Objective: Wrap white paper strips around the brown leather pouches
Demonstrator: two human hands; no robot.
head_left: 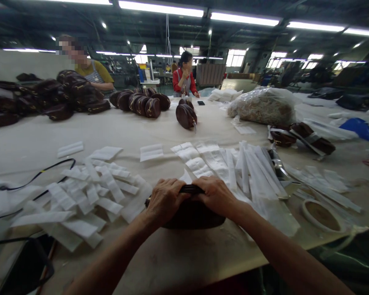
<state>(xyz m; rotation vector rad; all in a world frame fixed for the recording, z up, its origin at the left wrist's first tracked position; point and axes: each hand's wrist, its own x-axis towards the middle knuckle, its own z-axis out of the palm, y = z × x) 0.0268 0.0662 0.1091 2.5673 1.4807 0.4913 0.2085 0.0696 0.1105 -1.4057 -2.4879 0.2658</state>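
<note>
A dark brown leather bag [193,215] rests on the table close in front of me. My left hand [167,198] grips its upper left side, fingers over the top edge and thumb toward the middle. On the upper right, my right hand [217,194] is closed round the same edge, its thumb near the left one. Between the thumbs the top edge shows as dark layered folds. The bag's far side is hidden behind my hands. White folded paper strips [89,190] lie heaped to the left, and longer white strips [255,168] spread out on the right.
Finished-looking round brown bags [150,107] stand in rows farther back, beside a large pile [61,96]. A plastic sack [264,106], a tape roll [322,216] and wrapped brown bags [312,137] lie rightward. A black cable [52,164] crosses the left. Two people [184,78] sit across.
</note>
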